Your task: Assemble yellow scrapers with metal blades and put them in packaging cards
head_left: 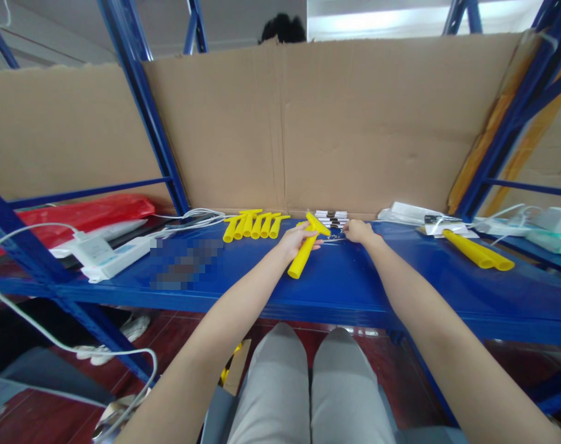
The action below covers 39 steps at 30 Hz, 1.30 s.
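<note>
Near the middle of the blue tabletop point(354, 277), toward its far side, the person's left grip point(293, 240) was closed around a yellow T-shaped piece point(303, 255), its tube slanting down toward the front edge and its crossbar uppermost. The right grip point(358, 232) was just beside it, the fingertips drawn together low over the surface; whether they pinched anything could not be told. Between the two, slightly farther back, lay a small stack of black-and-white strips point(330, 216), partly hidden.

To the left, a row of similar yellow pieces point(248, 228) lay side by side, tubes pointing forward. Well apart on the right, two yellow tubes point(470, 250) lay together, their far ends by white packets point(410, 213). A white power strip point(123, 256) lay at the left end, near a red bag point(95, 211). Behind everything stood a cardboard panel point(354, 123).
</note>
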Available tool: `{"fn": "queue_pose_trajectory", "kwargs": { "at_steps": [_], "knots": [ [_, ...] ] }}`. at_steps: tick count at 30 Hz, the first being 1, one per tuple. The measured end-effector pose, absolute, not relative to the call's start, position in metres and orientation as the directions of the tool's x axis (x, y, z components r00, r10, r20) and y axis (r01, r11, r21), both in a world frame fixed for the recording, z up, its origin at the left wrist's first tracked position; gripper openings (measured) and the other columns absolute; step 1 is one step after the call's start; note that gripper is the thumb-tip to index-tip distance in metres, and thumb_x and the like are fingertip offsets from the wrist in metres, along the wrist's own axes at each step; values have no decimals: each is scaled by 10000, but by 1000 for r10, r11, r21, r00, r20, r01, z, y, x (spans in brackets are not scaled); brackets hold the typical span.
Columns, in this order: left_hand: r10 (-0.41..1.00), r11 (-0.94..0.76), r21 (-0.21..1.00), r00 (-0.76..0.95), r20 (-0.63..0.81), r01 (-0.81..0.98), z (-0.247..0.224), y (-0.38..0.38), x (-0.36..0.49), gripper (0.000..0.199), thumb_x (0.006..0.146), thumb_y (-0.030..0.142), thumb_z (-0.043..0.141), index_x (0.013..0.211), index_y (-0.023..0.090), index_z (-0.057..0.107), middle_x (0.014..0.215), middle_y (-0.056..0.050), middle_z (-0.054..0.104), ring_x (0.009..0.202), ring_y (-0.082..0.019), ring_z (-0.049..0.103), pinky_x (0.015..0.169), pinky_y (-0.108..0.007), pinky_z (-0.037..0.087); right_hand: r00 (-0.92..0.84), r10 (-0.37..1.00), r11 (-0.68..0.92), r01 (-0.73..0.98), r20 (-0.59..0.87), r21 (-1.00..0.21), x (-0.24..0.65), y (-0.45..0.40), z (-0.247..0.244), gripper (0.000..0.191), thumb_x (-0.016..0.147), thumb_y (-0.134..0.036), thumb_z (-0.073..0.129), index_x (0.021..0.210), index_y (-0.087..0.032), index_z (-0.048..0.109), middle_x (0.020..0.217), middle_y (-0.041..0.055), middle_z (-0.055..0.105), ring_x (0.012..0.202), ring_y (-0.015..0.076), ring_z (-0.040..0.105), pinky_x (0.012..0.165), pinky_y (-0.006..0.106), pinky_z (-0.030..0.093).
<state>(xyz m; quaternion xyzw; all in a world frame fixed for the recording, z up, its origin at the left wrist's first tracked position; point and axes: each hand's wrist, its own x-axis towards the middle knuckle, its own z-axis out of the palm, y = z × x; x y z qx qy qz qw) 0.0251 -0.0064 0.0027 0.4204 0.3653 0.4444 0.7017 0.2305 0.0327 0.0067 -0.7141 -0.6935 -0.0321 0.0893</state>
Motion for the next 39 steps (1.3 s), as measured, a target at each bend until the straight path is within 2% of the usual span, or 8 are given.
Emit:
{"fn": "queue_pose_trajectory", "kwargs": {
  "at_steps": [9,15,20,24,28,31,34,39],
  "knots": [
    [930,244,926,341,-138,-289,1,-9,28,801,784,-32,610,1486,259,356,1231,-159,649,624,-161,712,543,-252,594,37,985,-20,994,168,-104,232,38,2,315,829,-154,545,1089,-190,719,1201,148,681,1172,298,598,959,412,455],
    [918,273,920,361,-163,-280,-1,-10,30,815,780,-26,630,1487,254,337,1211,-159,659,611,-170,713,506,-242,581,46,990,-28,990,131,-138,234,48,-1,277,827,-200,596,1085,-181,696,1189,147,678,1117,266,624,913,351,474],
    [921,271,925,350,-170,-265,-1,-10,30,770,792,-30,598,1466,262,365,1226,-155,655,601,-163,708,504,-242,576,68,993,-58,992,91,-108,234,55,-4,258,853,-219,556,1064,-172,698,1148,164,683,1129,275,612,943,392,462],
    [909,272,924,386,-155,-268,-2,-8,29,753,774,-3,653,1436,265,414,1225,-150,656,613,-177,716,499,-239,575,68,993,-59,994,93,-94,234,55,-5,298,861,-243,541,1101,-152,692,1157,188,675,1171,288,589,964,410,452],
    [907,283,924,386,-170,-258,-3,-8,29,743,786,-21,619,1441,251,398,1245,-162,644,611,-168,714,508,-240,574,76,989,-62,993,130,-104,235,53,-3,307,871,-261,534,1112,-145,685,1168,190,674,1157,285,598,943,384,458],
    [904,286,923,392,-171,-257,-3,-8,29,725,803,-43,569,1449,223,374,1242,-171,642,625,-162,713,522,-237,572,18,984,14,984,175,-179,237,49,2,253,886,-264,517,1018,-146,698,1027,150,717,1023,249,645,854,305,473],
    [899,290,921,404,-168,-262,-5,-6,29,728,798,-30,599,1441,226,375,1195,-159,661,628,-166,714,530,-239,573,-99,968,161,949,229,-272,233,43,9,234,904,-231,479,918,-125,688,869,105,721,857,201,642,753,243,460],
    [883,292,919,443,-153,-263,-9,1,27,697,785,1,648,1401,233,421,1130,-136,681,650,-167,717,556,-237,579,-232,924,343,853,304,-392,216,31,20,202,905,-220,478,840,-135,649,831,45,692,729,143,571,684,216,425]
  ]
}}
